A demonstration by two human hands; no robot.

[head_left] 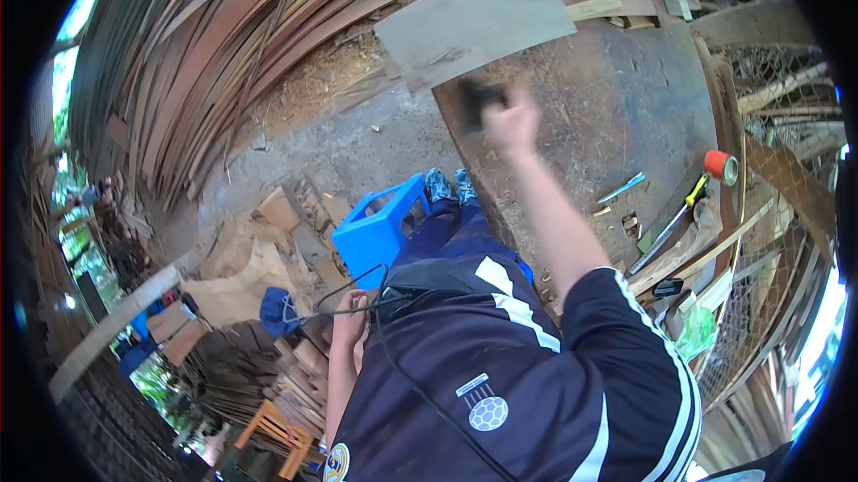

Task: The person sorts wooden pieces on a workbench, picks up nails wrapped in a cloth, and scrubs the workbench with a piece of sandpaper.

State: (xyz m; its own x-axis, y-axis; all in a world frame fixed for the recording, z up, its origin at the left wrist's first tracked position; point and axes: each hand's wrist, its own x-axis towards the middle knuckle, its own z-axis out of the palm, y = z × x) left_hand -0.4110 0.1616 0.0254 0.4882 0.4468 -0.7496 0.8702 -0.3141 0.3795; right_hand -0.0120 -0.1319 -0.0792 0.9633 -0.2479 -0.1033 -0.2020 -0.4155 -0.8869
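My right hand [511, 121] reaches out over the left part of a worn brown tabletop [581, 116]. Its fingers are closed around a dark object [478, 101], smeared by motion, so its kind cannot be made out. Just beyond that object, a grey flat sheet [478, 25] covers the far left corner of the tabletop. My left hand [349, 319] is low by my waist, its fingers curled at a thin black cable [326, 312]. That cable runs on across my shirt.
A blue plastic stool [371, 236] stands left of my legs. On the tabletop's right lie a light-blue slim tool [621, 187], a yellow-handled saw [693, 192] and an orange can [719, 167]. Long wooden strips [223, 53] are piled at the far left; wood offcuts [250, 272] lie beside the stool.
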